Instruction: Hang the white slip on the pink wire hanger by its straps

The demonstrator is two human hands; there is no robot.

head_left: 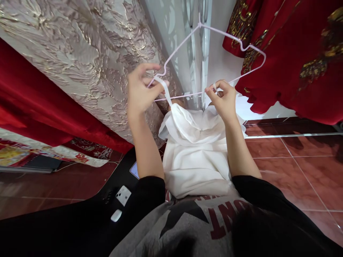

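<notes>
A thin pale pink wire hanger (227,35) hangs in front of me. My left hand (140,91) is closed on a white strap at the hanger's left end. My right hand (223,98) pinches the other strap near the hanger's lower bar. Both straps belong to a white garment (197,153) that droops between my forearms down to my lap.
A gold-patterned curtain (80,53) and red fabric (40,107) fill the left. Red embroidered clothes (294,60) hang at the right. A black surface (80,221) below left carries a white phone (123,195) and a small white case (116,215). The floor is red tile (294,167).
</notes>
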